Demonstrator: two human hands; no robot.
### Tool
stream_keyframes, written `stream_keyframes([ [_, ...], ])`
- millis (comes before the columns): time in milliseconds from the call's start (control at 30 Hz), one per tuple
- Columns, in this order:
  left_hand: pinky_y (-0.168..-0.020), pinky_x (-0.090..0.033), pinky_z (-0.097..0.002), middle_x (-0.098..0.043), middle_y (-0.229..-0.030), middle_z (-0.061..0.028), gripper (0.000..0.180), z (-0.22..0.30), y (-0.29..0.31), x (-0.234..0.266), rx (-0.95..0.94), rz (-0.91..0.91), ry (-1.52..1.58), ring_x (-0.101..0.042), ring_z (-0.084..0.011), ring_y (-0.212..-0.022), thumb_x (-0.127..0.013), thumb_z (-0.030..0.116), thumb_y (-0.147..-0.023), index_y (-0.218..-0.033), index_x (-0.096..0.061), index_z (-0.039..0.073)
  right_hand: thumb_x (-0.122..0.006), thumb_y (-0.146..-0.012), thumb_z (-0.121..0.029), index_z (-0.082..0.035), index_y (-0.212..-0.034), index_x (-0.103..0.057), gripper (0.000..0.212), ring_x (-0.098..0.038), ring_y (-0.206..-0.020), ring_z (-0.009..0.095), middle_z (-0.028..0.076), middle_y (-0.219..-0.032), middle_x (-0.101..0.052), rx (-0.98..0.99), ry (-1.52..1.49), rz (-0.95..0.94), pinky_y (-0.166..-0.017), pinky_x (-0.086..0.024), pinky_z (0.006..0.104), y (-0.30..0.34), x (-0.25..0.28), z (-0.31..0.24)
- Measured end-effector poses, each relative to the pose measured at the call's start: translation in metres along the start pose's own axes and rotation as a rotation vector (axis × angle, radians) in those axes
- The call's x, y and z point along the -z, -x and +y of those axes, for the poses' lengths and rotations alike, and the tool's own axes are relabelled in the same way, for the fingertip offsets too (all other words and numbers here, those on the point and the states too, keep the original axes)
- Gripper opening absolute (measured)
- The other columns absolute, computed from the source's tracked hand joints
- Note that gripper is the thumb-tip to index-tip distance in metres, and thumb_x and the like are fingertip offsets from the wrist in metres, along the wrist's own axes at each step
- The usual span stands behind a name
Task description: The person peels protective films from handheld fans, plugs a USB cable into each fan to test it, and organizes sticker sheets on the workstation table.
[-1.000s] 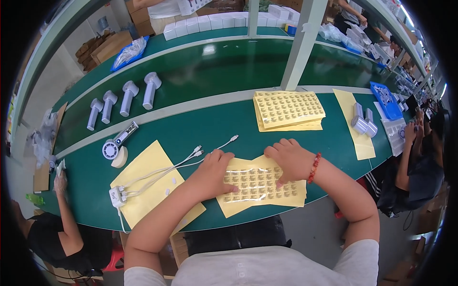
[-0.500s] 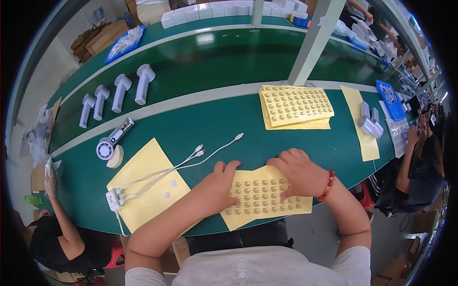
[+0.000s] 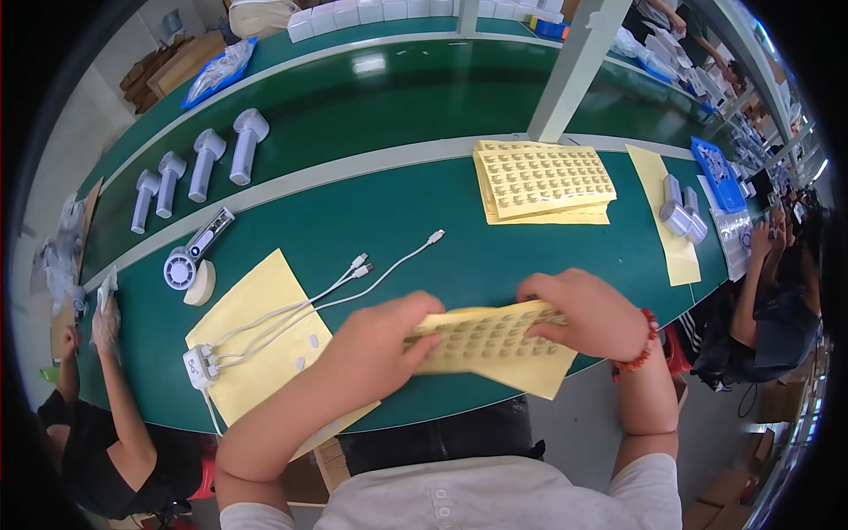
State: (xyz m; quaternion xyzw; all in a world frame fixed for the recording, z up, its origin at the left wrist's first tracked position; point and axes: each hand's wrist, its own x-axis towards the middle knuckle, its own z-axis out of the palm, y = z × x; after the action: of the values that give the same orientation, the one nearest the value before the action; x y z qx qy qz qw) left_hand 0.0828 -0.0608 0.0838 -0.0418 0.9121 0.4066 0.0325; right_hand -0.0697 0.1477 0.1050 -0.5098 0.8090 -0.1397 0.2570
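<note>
Between my two hands is a yellow sticker sheet [image 3: 503, 344] printed with rows of small dark marks, lifted and bent at the table's front edge. My left hand [image 3: 380, 340] pinches its left end with thumb and fingers. At the other end, my right hand [image 3: 592, 316], below a red bead bracelet, grips the upper right part. A second layer of yellow paper seems to lie under or behind it, but blur hides how they join. Left of my left hand, a white charger [image 3: 200, 364] with white cables [image 3: 300, 309] rests on a plain yellow sheet [image 3: 265, 291].
A stack of sticker sheets [image 3: 548, 181] lies ahead. A handheld fan [image 3: 181, 268] leans by a tape roll [image 3: 201, 284] at left; several more fans [image 3: 205, 168] lie on the green belt. Two grey parts [image 3: 680, 212] sit at right. Co-workers' hands [image 3: 107, 327] work at both sides.
My hands have raised the sticker sheet off the table edge and tilted it, its lower right corner now hanging down. The view has shifted slightly. The left co-worker's second hand has come into view.
</note>
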Motion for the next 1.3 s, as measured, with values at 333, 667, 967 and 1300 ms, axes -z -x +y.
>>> stream_keyframes([
  [333,-0.087,-0.040,-0.0292,-0.055,-0.101,-0.0097,0.059,-0.052,0.024,-0.010,-0.098,0.389,0.747,-0.054,-0.0155,-0.095,-0.064,-0.007,-0.072,-0.122,-0.035,0.006,-0.067,-0.065,0.003,-0.006,-0.092,-0.055,0.031,-0.055,-0.088,0.028,0.010,-0.089,-0.058,0.142,0.071,0.626,-0.084,-0.043,0.0376,0.024,-0.007,0.001],
  [667,-0.087,-0.041,-0.0289,-0.051,-0.096,-0.0050,0.042,-0.048,0.037,-0.031,-0.067,0.226,0.727,-0.052,-0.0147,-0.098,-0.057,-0.007,-0.079,-0.115,-0.042,0.005,-0.064,-0.075,0.002,-0.005,-0.118,-0.039,0.051,-0.051,-0.107,0.021,0.012,-0.116,-0.051,0.217,-1.264,0.565,-0.091,-0.041,0.0334,0.038,-0.097,0.030],
  [967,-0.096,-0.031,-0.0344,-0.052,-0.096,-0.0070,0.025,-0.043,0.039,-0.036,-0.141,0.304,0.671,-0.052,-0.0185,-0.095,-0.054,-0.006,-0.081,-0.101,-0.044,0.005,-0.057,-0.083,-0.002,-0.005,-0.108,-0.044,0.029,-0.053,-0.103,0.023,0.010,-0.102,-0.057,0.162,-0.706,0.744,-0.105,-0.027,0.0434,0.042,-0.119,0.017],
  [1300,-0.080,-0.046,-0.0350,-0.059,-0.103,-0.0141,0.020,-0.039,0.052,-0.032,-0.050,0.302,0.209,-0.059,-0.0282,-0.092,-0.050,0.000,-0.085,-0.105,-0.048,0.003,-0.049,-0.084,0.006,0.000,-0.092,-0.048,0.010,-0.058,-0.087,0.022,0.014,-0.094,-0.058,-0.105,-0.619,0.770,-0.079,-0.047,0.0313,0.032,-0.117,0.013],
])
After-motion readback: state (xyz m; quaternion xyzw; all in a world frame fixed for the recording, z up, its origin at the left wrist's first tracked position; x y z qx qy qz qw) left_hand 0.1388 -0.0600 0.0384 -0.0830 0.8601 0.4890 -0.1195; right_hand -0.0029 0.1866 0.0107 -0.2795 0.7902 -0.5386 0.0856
